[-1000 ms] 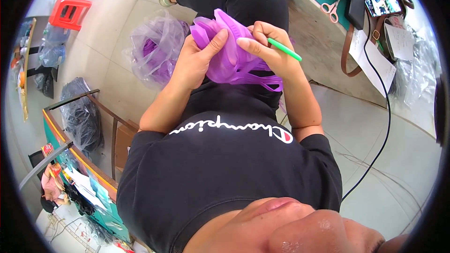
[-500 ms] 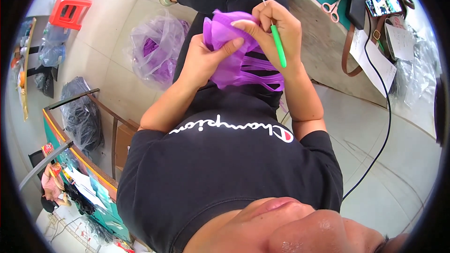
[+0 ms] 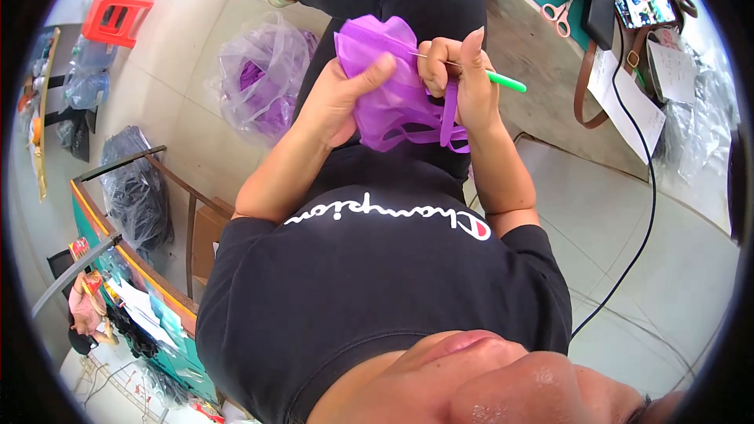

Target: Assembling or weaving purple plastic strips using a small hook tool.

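A sheer purple fabric piece (image 3: 385, 106) with long purple straps (image 3: 450, 116) lies over my lap. My left hand (image 3: 336, 106) grips its left side, thumb on top and fingers behind. In my right hand (image 3: 463, 82) is a tool with a green handle (image 3: 506, 81) and a thin metal shaft. The fingers curl around the shaft while the thumb points up. Its tip reaches the fabric's right upper edge; whether it passes through the cloth I cannot tell. Straps hang just below the right hand.
A clear bag (image 3: 263, 78) of purple pieces stands on the floor to the left. At the right, a table (image 3: 522, 12) bears scissors (image 3: 559, 16), a phone (image 3: 646, 8) and a brown-strapped bag (image 3: 585, 94). A black cable (image 3: 648, 188) trails down. A person (image 3: 88, 310) sits far left.
My right hand has turned, so the green handle now points right and the metal tip points left at the fabric. The fabric is spread wider, and its straps hang lower.
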`<state>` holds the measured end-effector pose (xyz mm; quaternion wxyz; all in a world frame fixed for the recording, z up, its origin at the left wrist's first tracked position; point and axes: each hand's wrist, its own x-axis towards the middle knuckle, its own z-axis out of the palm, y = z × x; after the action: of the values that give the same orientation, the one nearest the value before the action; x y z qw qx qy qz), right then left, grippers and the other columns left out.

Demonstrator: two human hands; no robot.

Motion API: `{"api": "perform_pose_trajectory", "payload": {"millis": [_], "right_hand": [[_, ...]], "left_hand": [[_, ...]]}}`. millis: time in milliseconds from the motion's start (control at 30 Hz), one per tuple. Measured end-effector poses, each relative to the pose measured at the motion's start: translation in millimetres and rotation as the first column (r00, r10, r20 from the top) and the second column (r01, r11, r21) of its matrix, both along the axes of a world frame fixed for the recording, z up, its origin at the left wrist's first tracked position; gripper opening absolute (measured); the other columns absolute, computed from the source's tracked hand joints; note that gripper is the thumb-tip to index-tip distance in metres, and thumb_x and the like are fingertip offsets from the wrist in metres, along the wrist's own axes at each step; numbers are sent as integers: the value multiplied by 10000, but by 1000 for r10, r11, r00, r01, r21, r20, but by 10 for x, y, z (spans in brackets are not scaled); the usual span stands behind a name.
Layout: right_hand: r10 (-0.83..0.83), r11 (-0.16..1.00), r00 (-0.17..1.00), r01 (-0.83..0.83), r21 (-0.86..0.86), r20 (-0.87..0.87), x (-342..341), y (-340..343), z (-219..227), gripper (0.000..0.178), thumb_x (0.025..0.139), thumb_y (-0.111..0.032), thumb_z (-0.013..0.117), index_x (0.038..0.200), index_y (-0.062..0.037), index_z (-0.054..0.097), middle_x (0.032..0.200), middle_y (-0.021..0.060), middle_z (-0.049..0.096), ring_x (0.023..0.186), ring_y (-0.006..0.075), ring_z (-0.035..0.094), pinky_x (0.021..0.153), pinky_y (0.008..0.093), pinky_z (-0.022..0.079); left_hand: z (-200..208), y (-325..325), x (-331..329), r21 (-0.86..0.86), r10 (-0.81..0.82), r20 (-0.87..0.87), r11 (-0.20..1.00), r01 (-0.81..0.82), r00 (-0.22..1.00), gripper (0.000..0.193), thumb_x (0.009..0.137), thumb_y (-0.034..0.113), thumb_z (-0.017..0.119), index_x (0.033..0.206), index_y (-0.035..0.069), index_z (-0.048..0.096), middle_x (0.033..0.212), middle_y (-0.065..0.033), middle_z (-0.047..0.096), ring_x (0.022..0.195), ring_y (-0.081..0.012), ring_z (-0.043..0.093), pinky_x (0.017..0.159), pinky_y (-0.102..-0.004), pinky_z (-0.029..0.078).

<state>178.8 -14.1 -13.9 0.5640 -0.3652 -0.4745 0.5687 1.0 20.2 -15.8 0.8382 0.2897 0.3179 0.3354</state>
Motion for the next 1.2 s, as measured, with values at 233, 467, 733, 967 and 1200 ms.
{"api": "perform_pose_trajectory", "payload": {"millis": [233,467,733,967,1200], "right_hand": [[12,996,983,-29,-90,-183,45,-36,-50,695,959,-625,213,601,-65,416,606,14,378,527,86,299,474,229,241],[22,992,973,-50,-115,-229,56,-39,-63,684,961,-621,221,604,-70,415,605,7,360,509,78,271,446,227,212],[69,989,961,-100,-106,-267,85,-32,-105,680,966,-612,221,603,-69,413,605,8,360,492,72,259,435,230,203],[49,985,982,-77,-154,-180,70,-31,-41,693,970,-608,210,602,-65,432,606,16,368,496,74,278,445,224,213],[-149,984,898,94,151,415,53,-82,-74,573,1006,-432,381,679,11,534,604,42,475,545,154,474,493,288,352]], "left_hand": [[-26,-28,52,90,100,-108,992,-91,989,250,848,149,710,1033,-5,643,949,-76,675,881,-161,637,782,-309,510],[-46,-35,38,64,97,-20,993,-95,995,224,883,123,662,1062,-8,632,984,-78,667,900,-164,631,800,-313,503],[-53,-39,18,63,91,-38,994,-89,995,219,889,125,653,1066,-3,633,988,-78,664,910,-160,626,814,-313,498],[-43,-37,9,194,100,-30,977,-92,995,209,889,91,642,1070,-12,646,984,-75,670,897,-150,630,816,-290,492],[2,-59,34,308,88,-124,950,-46,988,240,867,64,661,1092,-9,624,1019,-55,656,920,-134,612,814,-268,475]]}}
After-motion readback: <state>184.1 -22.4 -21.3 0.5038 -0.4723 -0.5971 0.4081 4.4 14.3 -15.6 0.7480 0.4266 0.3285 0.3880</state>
